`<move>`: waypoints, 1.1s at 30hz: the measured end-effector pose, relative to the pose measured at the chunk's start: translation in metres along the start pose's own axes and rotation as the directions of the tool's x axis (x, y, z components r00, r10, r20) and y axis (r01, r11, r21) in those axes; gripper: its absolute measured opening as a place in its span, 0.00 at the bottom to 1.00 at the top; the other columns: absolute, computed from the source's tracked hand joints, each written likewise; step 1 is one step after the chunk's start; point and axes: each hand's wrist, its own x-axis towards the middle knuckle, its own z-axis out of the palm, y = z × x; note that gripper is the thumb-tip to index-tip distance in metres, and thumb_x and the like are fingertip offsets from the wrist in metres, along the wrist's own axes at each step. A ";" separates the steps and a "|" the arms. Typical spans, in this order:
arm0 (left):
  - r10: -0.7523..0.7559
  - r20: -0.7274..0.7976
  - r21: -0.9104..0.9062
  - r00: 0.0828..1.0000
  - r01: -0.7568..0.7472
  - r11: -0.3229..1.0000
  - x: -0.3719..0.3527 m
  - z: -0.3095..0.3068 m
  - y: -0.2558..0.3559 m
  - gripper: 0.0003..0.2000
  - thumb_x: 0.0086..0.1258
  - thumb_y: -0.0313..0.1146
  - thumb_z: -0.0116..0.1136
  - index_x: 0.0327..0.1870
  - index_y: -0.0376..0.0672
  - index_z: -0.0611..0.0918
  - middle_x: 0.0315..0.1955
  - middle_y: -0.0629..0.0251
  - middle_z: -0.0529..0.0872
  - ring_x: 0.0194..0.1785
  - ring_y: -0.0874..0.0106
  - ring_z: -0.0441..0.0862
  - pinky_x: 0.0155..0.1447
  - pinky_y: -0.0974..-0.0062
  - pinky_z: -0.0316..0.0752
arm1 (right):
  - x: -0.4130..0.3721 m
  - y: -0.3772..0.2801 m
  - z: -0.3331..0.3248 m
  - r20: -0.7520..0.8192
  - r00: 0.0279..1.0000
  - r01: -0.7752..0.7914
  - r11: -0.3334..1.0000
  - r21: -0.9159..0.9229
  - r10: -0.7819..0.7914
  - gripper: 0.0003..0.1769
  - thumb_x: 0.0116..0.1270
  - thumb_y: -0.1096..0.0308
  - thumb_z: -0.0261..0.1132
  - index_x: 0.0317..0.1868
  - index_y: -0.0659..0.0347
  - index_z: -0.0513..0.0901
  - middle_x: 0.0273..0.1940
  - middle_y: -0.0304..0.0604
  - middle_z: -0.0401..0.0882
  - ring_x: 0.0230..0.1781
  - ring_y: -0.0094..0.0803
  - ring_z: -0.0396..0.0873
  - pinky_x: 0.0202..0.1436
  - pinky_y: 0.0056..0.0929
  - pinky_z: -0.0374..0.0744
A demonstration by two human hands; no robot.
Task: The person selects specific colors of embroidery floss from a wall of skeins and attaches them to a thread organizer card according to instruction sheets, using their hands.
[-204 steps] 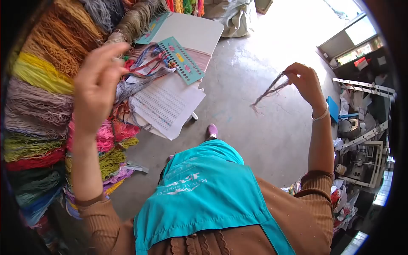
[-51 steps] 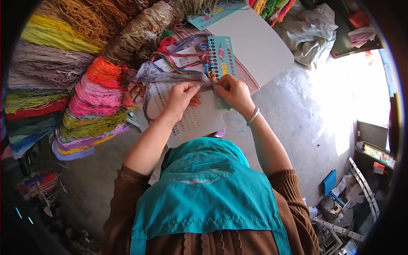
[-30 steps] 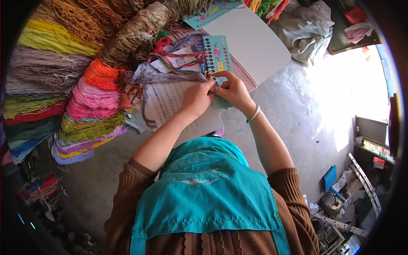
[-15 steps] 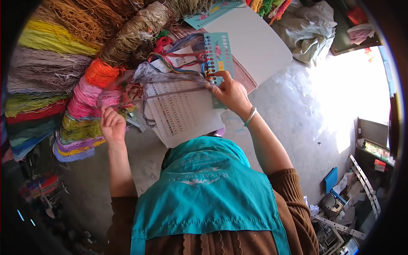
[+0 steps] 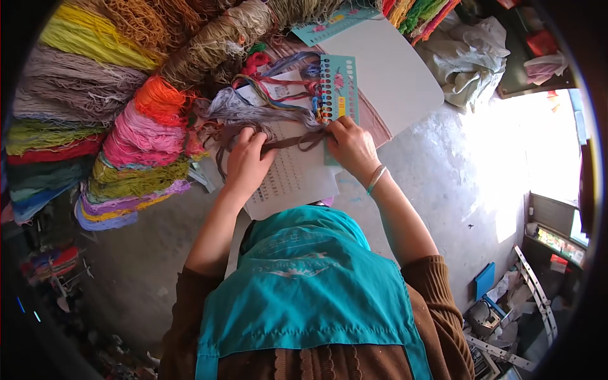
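Observation:
My left hand [image 5: 249,161], fingers curled, grips a brownish-grey thread strand [image 5: 291,143] over a printed chart sheet [image 5: 304,180]. The strand runs slackly, with a small loop, to my right hand [image 5: 353,149]. There my fingers are pinched on the strand at the lower part of a teal thread card [image 5: 348,88], which has punched holes along its edges. Blue, red and yellow threads are knotted through the card's left-hand holes. A pale grey-lilac bundle of threads [image 5: 237,107] lies left of the card. My fingertips partly hide the strand's ends.
Hanks of coloured thread, including pink [image 5: 142,136] and orange [image 5: 158,101], are piled at the left. A white board [image 5: 396,69] lies behind the card. A plastic bag [image 5: 468,63] sits at the upper right, with clutter on the floor at lower right.
My left hand has moved right and forward from the hanks onto the chart sheet. The strand, stretched long before, is now slack. My right hand stays by the card.

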 end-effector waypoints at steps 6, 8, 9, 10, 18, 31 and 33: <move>0.084 0.003 0.139 0.996 -0.084 0.987 0.009 0.012 -0.005 0.13 0.67 0.34 0.65 0.44 0.38 0.76 0.46 0.52 0.80 0.47 0.48 0.82 0.43 0.52 0.78 | 0.004 0.003 0.001 -0.033 0.999 -0.031 0.992 0.121 0.035 0.07 0.61 0.74 0.64 0.40 0.61 0.82 0.39 0.46 0.81 0.33 0.43 0.83 0.35 0.38 0.82; 0.093 0.008 0.077 0.996 -0.093 0.993 0.012 0.014 -0.006 0.12 0.69 0.34 0.63 0.44 0.38 0.75 0.44 0.49 0.81 0.46 0.47 0.82 0.43 0.51 0.77 | 0.002 0.009 -0.001 -0.014 0.991 -0.120 0.934 0.338 0.132 0.07 0.61 0.74 0.63 0.40 0.61 0.83 0.36 0.43 0.81 0.31 0.36 0.82 0.34 0.35 0.81; 0.099 0.012 0.013 0.995 -0.099 0.995 0.013 0.015 -0.004 0.11 0.71 0.34 0.61 0.45 0.38 0.74 0.43 0.47 0.83 0.45 0.46 0.82 0.43 0.50 0.77 | 0.000 0.014 0.000 0.030 0.975 -0.201 0.821 0.534 0.220 0.08 0.61 0.75 0.63 0.41 0.61 0.84 0.32 0.41 0.81 0.29 0.30 0.81 0.33 0.32 0.80; 0.040 0.083 -0.058 0.996 -0.035 0.998 0.014 0.014 0.002 0.11 0.73 0.34 0.58 0.46 0.38 0.72 0.36 0.45 0.85 0.41 0.43 0.83 0.42 0.48 0.76 | 0.000 0.022 0.003 0.156 0.951 -0.297 0.644 0.705 0.268 0.06 0.62 0.77 0.60 0.39 0.63 0.82 0.30 0.38 0.80 0.27 0.19 0.76 0.32 0.25 0.76; 0.016 0.180 -0.006 0.984 -0.016 1.000 0.033 0.018 0.011 0.10 0.74 0.34 0.58 0.47 0.40 0.72 0.34 0.44 0.86 0.42 0.42 0.82 0.42 0.47 0.74 | -0.001 0.023 0.004 0.050 0.940 -0.310 0.780 0.544 0.339 0.07 0.58 0.72 0.58 0.38 0.60 0.77 0.28 0.47 0.78 0.27 0.40 0.79 0.33 0.38 0.78; -0.044 0.046 -0.290 0.998 0.056 0.955 -0.002 -0.095 -0.038 0.05 0.72 0.25 0.60 0.44 0.37 0.78 0.29 0.59 0.84 0.34 0.72 0.83 0.40 0.71 0.76 | 0.005 -0.015 -0.008 0.127 0.967 -0.226 0.974 0.024 0.221 0.18 0.57 0.61 0.69 0.46 0.57 0.79 0.44 0.46 0.81 0.40 0.47 0.84 0.38 0.46 0.81; -0.080 -0.002 -0.262 0.997 0.077 0.962 0.011 -0.109 -0.021 0.05 0.73 0.25 0.59 0.45 0.37 0.78 0.33 0.57 0.85 0.38 0.70 0.85 0.43 0.72 0.77 | 0.004 -0.015 -0.008 0.108 0.969 -0.226 0.974 0.017 0.223 0.19 0.56 0.61 0.69 0.47 0.57 0.78 0.44 0.47 0.80 0.39 0.47 0.84 0.38 0.46 0.81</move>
